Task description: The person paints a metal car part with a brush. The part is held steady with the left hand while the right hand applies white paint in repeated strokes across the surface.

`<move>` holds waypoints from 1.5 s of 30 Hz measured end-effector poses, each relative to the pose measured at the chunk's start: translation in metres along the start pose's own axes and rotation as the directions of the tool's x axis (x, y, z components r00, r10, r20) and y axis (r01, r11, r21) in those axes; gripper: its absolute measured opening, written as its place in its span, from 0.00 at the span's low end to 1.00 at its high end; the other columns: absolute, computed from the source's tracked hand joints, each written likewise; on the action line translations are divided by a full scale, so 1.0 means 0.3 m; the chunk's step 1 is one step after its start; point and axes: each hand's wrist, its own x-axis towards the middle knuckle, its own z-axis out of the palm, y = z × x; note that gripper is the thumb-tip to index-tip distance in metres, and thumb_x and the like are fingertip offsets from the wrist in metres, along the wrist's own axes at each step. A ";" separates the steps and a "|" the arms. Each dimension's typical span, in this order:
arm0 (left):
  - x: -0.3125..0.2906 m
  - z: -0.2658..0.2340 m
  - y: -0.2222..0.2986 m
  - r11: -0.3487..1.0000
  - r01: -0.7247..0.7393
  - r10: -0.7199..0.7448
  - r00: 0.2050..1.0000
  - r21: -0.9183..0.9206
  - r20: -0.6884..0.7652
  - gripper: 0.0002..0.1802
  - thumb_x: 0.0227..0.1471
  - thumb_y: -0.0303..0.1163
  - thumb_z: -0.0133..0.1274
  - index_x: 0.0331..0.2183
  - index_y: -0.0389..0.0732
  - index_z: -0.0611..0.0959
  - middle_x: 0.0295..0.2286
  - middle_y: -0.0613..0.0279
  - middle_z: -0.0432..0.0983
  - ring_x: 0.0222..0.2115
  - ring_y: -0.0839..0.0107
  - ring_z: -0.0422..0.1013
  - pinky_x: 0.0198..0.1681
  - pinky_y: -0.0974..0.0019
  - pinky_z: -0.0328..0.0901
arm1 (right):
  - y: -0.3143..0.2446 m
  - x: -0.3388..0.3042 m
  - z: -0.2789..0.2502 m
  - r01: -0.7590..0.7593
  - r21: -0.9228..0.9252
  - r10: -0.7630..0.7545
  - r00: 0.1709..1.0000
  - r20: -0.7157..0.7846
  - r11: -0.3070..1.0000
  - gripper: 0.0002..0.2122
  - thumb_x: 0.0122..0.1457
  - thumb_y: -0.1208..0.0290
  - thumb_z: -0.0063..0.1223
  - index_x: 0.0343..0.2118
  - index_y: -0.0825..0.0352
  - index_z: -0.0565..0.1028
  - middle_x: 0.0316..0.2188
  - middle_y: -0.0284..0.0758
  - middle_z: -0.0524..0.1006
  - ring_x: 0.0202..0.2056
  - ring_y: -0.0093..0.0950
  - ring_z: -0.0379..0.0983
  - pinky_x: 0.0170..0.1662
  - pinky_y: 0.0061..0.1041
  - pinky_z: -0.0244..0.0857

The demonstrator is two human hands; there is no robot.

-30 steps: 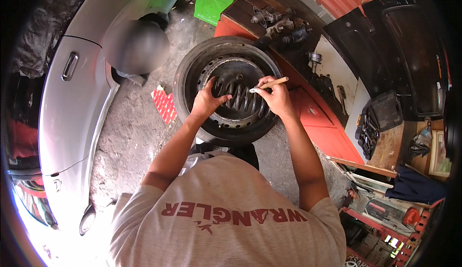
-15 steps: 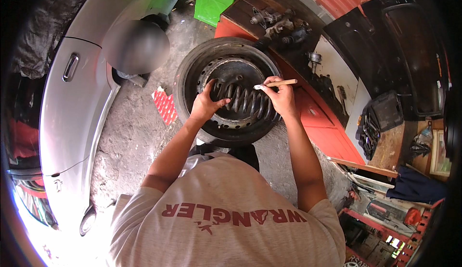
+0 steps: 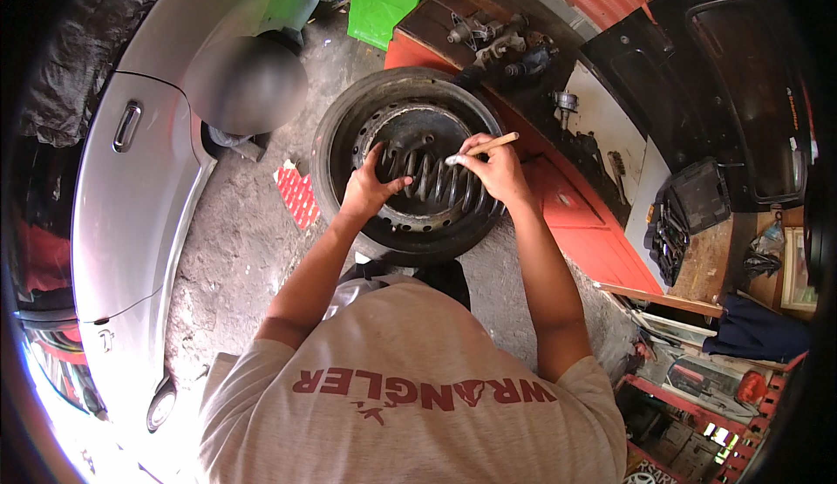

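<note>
A black coil spring [image 3: 443, 189] lies across a wheel with a tyre [image 3: 344, 92] that rests flat in front of me. My left hand [image 3: 370, 189] grips the spring's left end, index finger along the far side and thumb across the near coils. In my right hand [image 3: 493, 170] is a small brush [image 3: 499, 142] with a pale wooden handle, pinched between thumb and fingers. Its whitish tip touches or hovers just over the middle coils; the gap is too small to tell.
A silver car [image 3: 131, 196] stands along the left. On the right, a red-fronted workbench [image 3: 580, 222] carries metal parts, a wire brush and an open black tool case [image 3: 689, 209]. A red patterned piece of packaging [image 3: 296, 194] lies on the floor, and a green box [image 3: 382, 4] stands beyond the wheel.
My right hand has moved left along the spring with the brush, which is tilted a little more steeply. The left hand keeps its place on the spring.
</note>
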 end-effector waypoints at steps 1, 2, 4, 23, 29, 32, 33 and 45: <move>-0.004 0.002 -0.005 1.000 -0.003 0.003 1.000 0.001 -0.003 0.56 0.39 0.54 0.71 0.62 0.37 0.65 0.47 0.37 0.77 0.50 0.47 0.74 0.53 0.55 0.69 | 0.000 -0.005 -0.002 -0.036 0.011 0.035 0.996 0.080 0.999 0.08 0.53 0.72 0.65 0.32 0.67 0.77 0.30 0.37 0.80 0.37 0.33 0.79 0.43 0.31 0.69; -0.004 0.004 -0.010 1.000 -0.005 0.005 1.000 0.001 -0.006 0.56 0.39 0.54 0.71 0.62 0.37 0.64 0.46 0.37 0.77 0.50 0.47 0.74 0.53 0.55 0.69 | 0.000 -0.011 -0.004 -0.073 0.018 0.069 0.985 0.161 0.997 0.08 0.53 0.72 0.64 0.32 0.67 0.77 0.30 0.37 0.80 0.37 0.33 0.79 0.44 0.32 0.69; -0.007 0.006 -0.014 1.000 -0.003 0.003 1.000 -0.006 -0.001 0.56 0.39 0.54 0.72 0.62 0.37 0.64 0.47 0.37 0.76 0.50 0.47 0.74 0.53 0.55 0.69 | -0.033 -0.010 -0.019 -0.031 -0.078 0.042 0.990 0.137 0.996 0.07 0.54 0.73 0.63 0.33 0.68 0.77 0.30 0.38 0.80 0.38 0.34 0.79 0.44 0.33 0.69; -0.024 0.000 0.009 0.998 0.050 -0.050 0.999 0.026 0.002 0.54 0.40 0.53 0.71 0.62 0.39 0.65 0.46 0.38 0.77 0.48 0.48 0.75 0.52 0.54 0.70 | -0.042 0.206 0.000 -0.001 -0.400 0.191 0.879 0.437 0.917 0.20 0.54 0.68 0.64 0.49 0.70 0.75 0.39 0.49 0.80 0.46 0.44 0.77 0.50 0.38 0.69; -0.022 0.001 0.007 0.997 0.074 -0.074 0.997 0.034 0.023 0.56 0.40 0.56 0.70 0.63 0.40 0.63 0.44 0.37 0.78 0.48 0.46 0.75 0.52 0.53 0.70 | -0.089 0.225 0.022 -0.014 -0.459 0.282 0.806 0.520 0.888 0.20 0.55 0.68 0.63 0.48 0.72 0.75 0.41 0.49 0.80 0.46 0.42 0.77 0.50 0.37 0.69; -0.016 -0.018 0.046 0.988 0.157 -0.156 0.984 -0.004 0.081 0.56 0.38 0.50 0.73 0.62 0.37 0.64 0.50 0.35 0.74 0.54 0.48 0.71 0.56 0.56 0.67 | -0.078 0.217 0.029 -0.008 -0.495 0.290 0.819 0.496 0.869 0.20 0.55 0.67 0.63 0.48 0.72 0.75 0.41 0.48 0.80 0.46 0.43 0.77 0.49 0.38 0.69; -0.015 -0.019 0.046 0.989 0.151 -0.150 0.986 0.000 0.077 0.56 0.38 0.50 0.73 0.62 0.37 0.64 0.50 0.35 0.74 0.53 0.48 0.72 0.55 0.56 0.67 | -0.081 0.224 0.034 -0.008 -0.543 0.295 0.847 0.443 0.840 0.20 0.55 0.67 0.63 0.48 0.72 0.75 0.41 0.48 0.80 0.46 0.43 0.78 0.49 0.38 0.69; -0.011 -0.028 0.050 0.991 0.129 -0.132 0.987 0.032 0.087 0.56 0.39 0.51 0.72 0.61 0.34 0.64 0.47 0.35 0.76 0.51 0.48 0.74 0.53 0.55 0.69 | -0.142 0.196 0.037 -0.027 -0.550 0.293 0.868 0.401 0.835 0.16 0.54 0.69 0.62 0.45 0.69 0.76 0.37 0.50 0.80 0.42 0.43 0.79 0.47 0.40 0.70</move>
